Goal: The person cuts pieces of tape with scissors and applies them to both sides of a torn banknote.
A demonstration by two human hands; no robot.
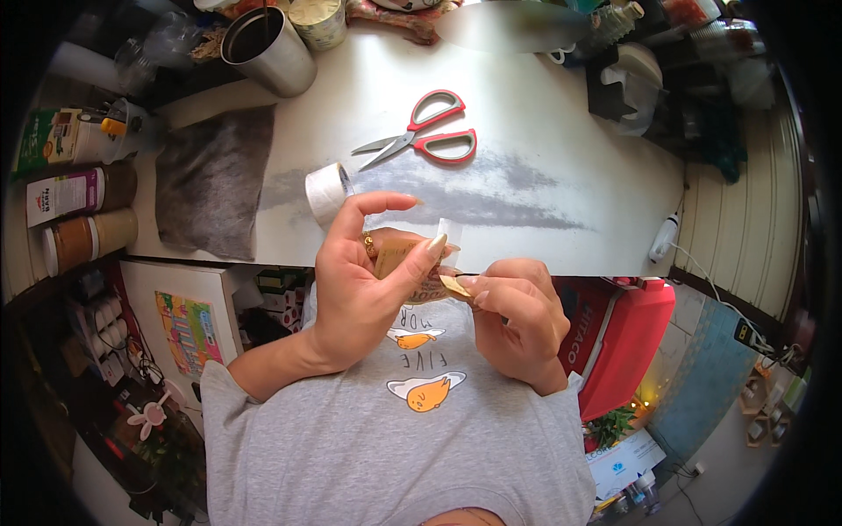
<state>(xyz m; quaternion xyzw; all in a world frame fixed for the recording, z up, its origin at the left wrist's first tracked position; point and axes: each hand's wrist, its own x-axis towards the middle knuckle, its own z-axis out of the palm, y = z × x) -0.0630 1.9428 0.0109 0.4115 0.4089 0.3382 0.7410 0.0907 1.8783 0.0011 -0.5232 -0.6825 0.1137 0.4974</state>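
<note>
- White table [561, 96], across the upper frame, with a dark cloth [215, 184] at upper left.
- My left hand [360, 285], centre: thumb pressing the tan piece, index finger lifted wide.
- My right hand [524, 316], right of centre: fingertips pinched narrow on the piece's pale end.
- Red-handled scissors [409, 138], upper centre, lying spread.
- Tan printed piece [396, 260], frame centre, between my hands; I judge I'm working its end, which calls for a steady left thumb.
- White strip [452, 230], just beside that thumb.
</note>
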